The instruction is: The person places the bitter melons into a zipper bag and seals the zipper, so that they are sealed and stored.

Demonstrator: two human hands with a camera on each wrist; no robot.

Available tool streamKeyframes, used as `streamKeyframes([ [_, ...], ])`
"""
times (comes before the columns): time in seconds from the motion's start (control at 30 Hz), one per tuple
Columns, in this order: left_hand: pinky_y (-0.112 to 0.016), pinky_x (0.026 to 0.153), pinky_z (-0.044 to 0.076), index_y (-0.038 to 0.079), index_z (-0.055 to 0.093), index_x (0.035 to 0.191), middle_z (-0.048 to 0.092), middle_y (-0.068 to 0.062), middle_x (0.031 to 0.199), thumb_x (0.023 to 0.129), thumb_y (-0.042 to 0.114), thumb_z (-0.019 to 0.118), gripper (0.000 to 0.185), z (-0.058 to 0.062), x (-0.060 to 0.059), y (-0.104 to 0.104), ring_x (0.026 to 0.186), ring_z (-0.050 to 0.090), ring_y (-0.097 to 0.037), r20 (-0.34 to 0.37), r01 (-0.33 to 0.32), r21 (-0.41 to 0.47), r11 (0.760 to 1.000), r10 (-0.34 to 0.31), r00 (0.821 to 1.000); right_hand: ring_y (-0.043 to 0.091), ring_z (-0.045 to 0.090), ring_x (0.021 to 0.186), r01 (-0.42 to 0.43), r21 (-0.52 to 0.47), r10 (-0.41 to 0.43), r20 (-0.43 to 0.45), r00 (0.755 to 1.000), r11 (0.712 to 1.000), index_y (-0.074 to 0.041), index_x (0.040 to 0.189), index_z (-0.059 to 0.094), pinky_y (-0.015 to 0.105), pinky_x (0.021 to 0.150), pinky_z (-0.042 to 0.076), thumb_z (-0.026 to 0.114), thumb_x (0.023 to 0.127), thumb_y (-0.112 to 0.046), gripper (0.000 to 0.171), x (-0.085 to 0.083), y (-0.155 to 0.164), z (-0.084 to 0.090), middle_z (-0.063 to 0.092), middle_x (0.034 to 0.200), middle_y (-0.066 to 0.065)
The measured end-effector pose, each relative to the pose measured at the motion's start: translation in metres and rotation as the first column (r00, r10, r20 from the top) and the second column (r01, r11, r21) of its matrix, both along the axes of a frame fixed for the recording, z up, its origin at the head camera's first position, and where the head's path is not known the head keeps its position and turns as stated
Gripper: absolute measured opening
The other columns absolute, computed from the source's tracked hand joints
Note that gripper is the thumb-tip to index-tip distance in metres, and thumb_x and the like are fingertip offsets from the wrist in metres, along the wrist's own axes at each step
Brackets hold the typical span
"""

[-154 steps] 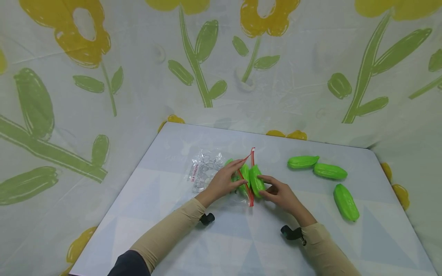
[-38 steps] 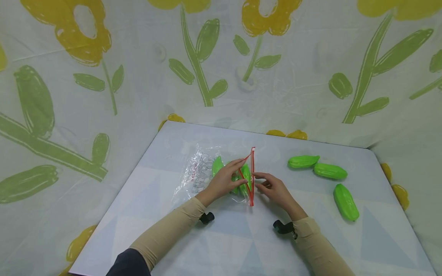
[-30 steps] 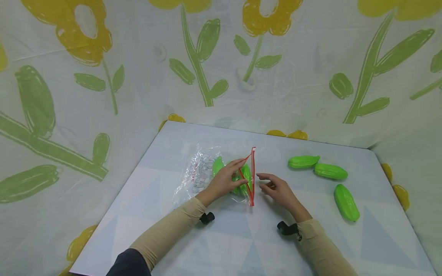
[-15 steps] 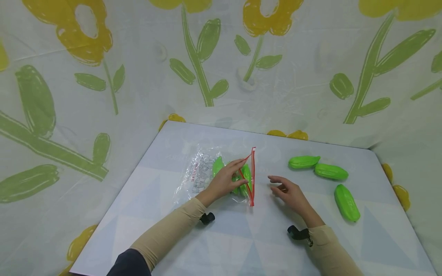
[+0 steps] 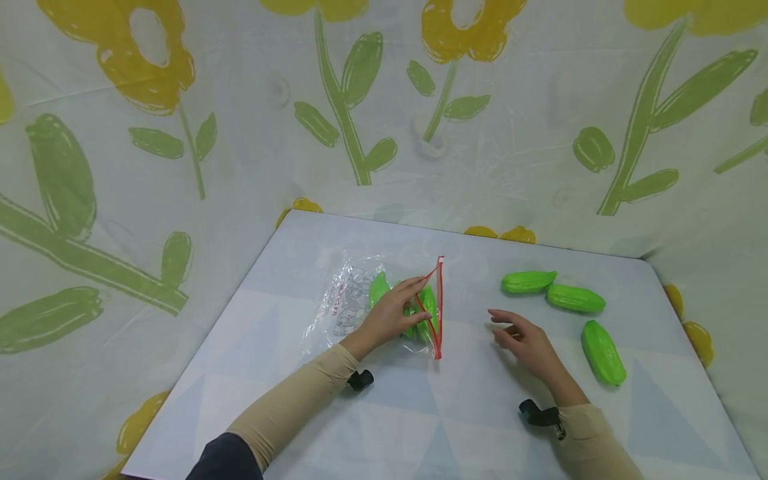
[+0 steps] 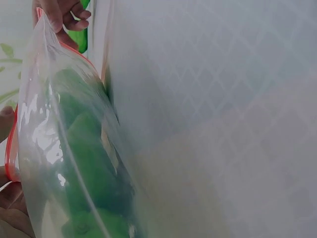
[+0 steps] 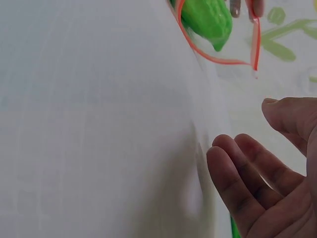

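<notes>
A clear zip bag [image 5: 348,303] with red zip edges lies on the table, its mouth held apart and facing right. Inside are several bright green, ribbed toy vegetables [image 5: 379,287], partly covered by the left hand. My left hand [image 5: 390,313] holds the bag's upper zip edge between thumb and fingers, as the left wrist view also shows. To the right of the bag, my right hand [image 5: 531,347] is over the table with loosely bent fingers and nothing in them. In the right wrist view, a green vegetable [image 7: 208,22] shows within the red-edged mouth.
Three more green vegetables lie on the table at the right: one at the back [image 5: 528,281], one touching its end [image 5: 575,298], and one nearer the front [image 5: 603,353]. A flower-printed curtain [image 5: 510,133] hangs behind the table [image 5: 384,433].
The right hand put a green vegetable into the bag, let go of it and drew back to the right. The left hand has stayed on the bag's edge.
</notes>
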State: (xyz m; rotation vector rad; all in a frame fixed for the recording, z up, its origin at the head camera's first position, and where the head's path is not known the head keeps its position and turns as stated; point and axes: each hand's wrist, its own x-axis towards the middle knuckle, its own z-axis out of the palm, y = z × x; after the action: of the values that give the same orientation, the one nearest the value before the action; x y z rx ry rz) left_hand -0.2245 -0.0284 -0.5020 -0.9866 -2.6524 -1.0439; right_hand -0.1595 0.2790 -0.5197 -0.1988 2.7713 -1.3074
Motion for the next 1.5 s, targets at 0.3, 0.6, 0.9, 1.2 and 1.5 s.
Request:
streamKeyframes([
  [0.3,-0.028,0.088,0.048,0.016,0.035,0.145,0.037,0.000,0.145,0.083,0.040,0.067,0.074,0.000,0.000,0.001,0.096,0.057,-0.010,0.013,0.001,0.002,1.000,-0.001,1.000,0.018,0.062,0.094,0.036,0.048,-0.034,-0.037,0.999,0.998,-0.029,0.134,0.048,0.026,0.070,0.052,0.056,0.093,-0.034,0.043,0.012,0.020,0.002,0.059,0.123,0.004],
  [0.6,-0.027,0.085,0.049,0.015,0.035,0.144,0.038,-0.004,0.145,0.084,0.040,0.067,0.073,-0.001,0.000,0.001,0.090,0.059,-0.011,0.005,0.010,0.004,1.000,-0.010,1.000,0.020,0.062,0.094,0.065,0.097,-0.060,-0.054,0.997,0.993,-0.026,0.135,0.048,0.024,0.069,0.051,0.055,0.093,-0.033,0.043,0.020,0.041,-0.001,0.059,0.123,0.007],
  [0.9,-0.028,0.089,0.047,0.015,0.037,0.144,0.037,0.002,0.145,0.083,0.040,0.068,0.073,0.000,0.000,0.000,0.097,0.058,-0.011,0.006,-0.004,-0.008,1.000,0.004,1.000,0.015,0.061,0.094,0.090,0.135,-0.084,-0.045,0.995,0.987,-0.023,0.136,0.047,0.024,0.067,0.051,0.053,0.094,-0.035,0.044,0.027,0.060,0.001,0.058,0.123,0.008],
  [1.2,-0.029,0.090,0.047,0.014,0.036,0.144,0.039,-0.003,0.144,0.084,0.040,0.067,0.073,0.001,0.000,-0.001,0.100,0.056,-0.012,-0.005,0.005,-0.004,1.000,-0.005,1.000,-0.004,0.058,0.083,0.137,0.129,-0.128,-0.074,0.989,0.982,-0.020,0.137,0.047,0.023,0.061,0.051,0.053,0.094,-0.033,0.045,0.039,0.073,0.009,0.057,0.123,0.012],
  [1.5,-0.028,0.086,0.048,0.015,0.036,0.144,0.038,-0.001,0.145,0.083,0.040,0.067,0.073,0.000,0.001,-0.001,0.092,0.058,-0.010,0.020,-0.001,-0.002,1.000,0.001,1.000,-0.017,0.049,0.082,0.220,0.179,-0.203,-0.111,0.973,0.959,-0.023,0.136,0.048,0.020,0.061,0.049,0.053,0.094,-0.036,0.045,0.050,0.089,0.020,0.059,0.121,0.011],
])
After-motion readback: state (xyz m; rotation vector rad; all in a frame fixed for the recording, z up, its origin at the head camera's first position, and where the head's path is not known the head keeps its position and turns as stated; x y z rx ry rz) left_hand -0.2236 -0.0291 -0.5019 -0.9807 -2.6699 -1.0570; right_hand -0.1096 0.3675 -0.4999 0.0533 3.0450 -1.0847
